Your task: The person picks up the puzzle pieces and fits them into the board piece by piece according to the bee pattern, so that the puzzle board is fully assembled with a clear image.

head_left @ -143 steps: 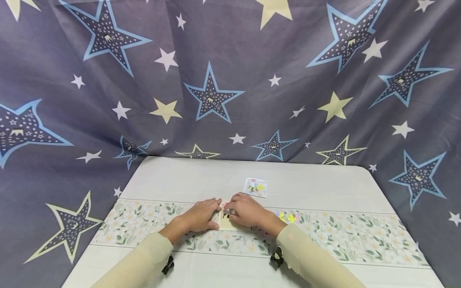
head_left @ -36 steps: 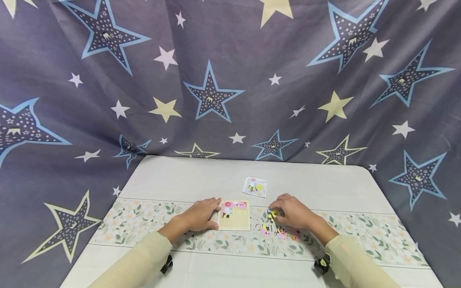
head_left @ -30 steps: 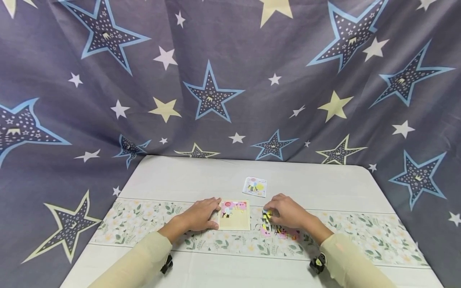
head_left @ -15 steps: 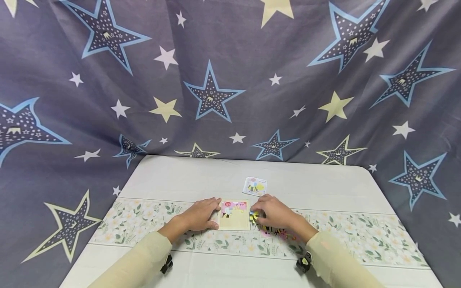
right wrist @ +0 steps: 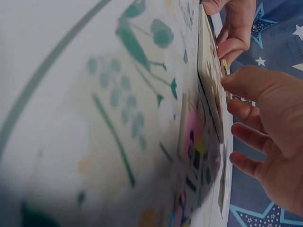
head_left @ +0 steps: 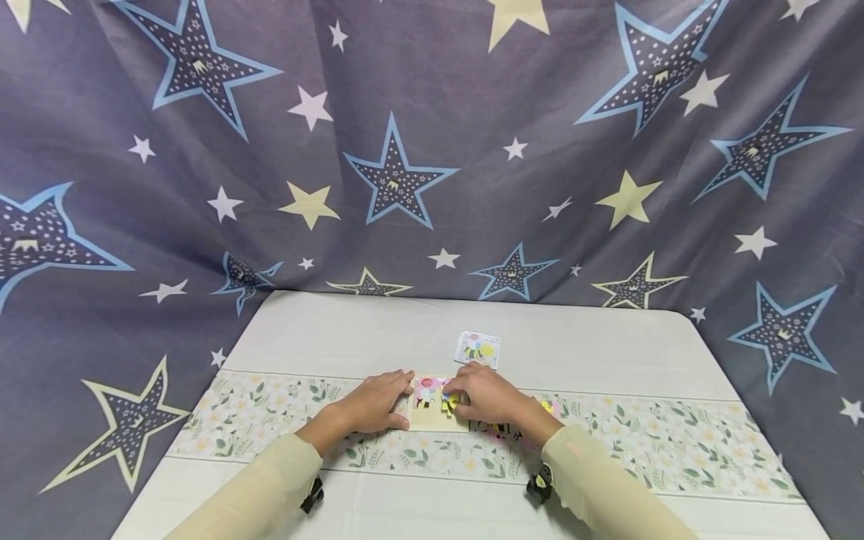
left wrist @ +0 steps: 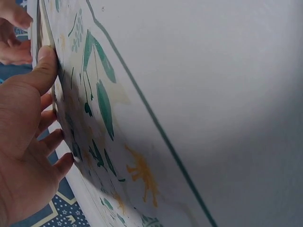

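A square wooden puzzle tray point(head_left: 439, 421) lies on the table, with joined pieces showing pink and a red disc point(head_left: 427, 383) in its far left part. My left hand point(head_left: 374, 403) rests along the tray's left edge, thumb at the near corner and fingers at the far one. My right hand point(head_left: 489, 394) pinches a yellow, black and blue puzzle piece point(head_left: 449, 404) over the tray's right half. In the right wrist view the piece point(right wrist: 224, 71) shows only as a thin edge by the thumb. The fingers partly hide the tray's far right corner.
A bee picture card point(head_left: 478, 349) lies behind the tray. Loose puzzle pieces point(head_left: 499, 430) lie to the tray's right, partly under the right forearm. A floral strip point(head_left: 641, 442) crosses the white table point(head_left: 378, 330), and a starry cloth point(head_left: 432, 150) hangs behind.
At first my right hand worked over the tray; it then took a piece from the loose ones on the right and carried it left over the tray. My left hand has stayed at the tray's edge.
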{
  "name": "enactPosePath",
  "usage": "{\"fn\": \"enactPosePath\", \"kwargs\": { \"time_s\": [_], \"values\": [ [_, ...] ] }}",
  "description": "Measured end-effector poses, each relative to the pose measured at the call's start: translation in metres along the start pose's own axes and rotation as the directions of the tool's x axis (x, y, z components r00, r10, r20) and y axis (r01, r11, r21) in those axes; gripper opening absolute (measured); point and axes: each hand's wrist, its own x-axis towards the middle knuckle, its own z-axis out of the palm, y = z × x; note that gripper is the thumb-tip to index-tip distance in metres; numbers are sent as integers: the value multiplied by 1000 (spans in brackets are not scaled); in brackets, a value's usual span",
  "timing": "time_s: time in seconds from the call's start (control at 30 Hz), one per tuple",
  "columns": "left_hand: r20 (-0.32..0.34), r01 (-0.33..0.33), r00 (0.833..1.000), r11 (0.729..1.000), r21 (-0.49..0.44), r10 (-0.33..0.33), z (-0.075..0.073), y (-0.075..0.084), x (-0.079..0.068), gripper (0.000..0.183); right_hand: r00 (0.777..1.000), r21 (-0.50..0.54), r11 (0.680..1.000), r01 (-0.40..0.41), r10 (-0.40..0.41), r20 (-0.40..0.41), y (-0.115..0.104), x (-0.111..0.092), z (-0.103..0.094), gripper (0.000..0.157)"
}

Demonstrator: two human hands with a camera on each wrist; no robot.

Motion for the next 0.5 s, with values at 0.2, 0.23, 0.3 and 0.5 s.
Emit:
{"fn": "enactPosePath", "kwargs": {
  "time_s": [0.2,0.23,0.3,0.5],
  "values": [
    [-7,-7,1000,1000,-1,7,0,0,0,64,1000,-12,1000,-6,6,5,-1,8,7,31],
    [-7,-7,1000,1000,-3,7,0,1,0,64,1000,-16,1000,-7,7,4,-2,9,8,31],
    [-6,-6,1000,1000,-5,6,-1,1,0,64,1000,-20,1000,-9,9,6,-2,11,11,30],
    [-7,-7,1000,1000,-11,7,-1,1,-1,63,999,-36,999,-34,34,15,-5,16,16,31]
  ]
}}
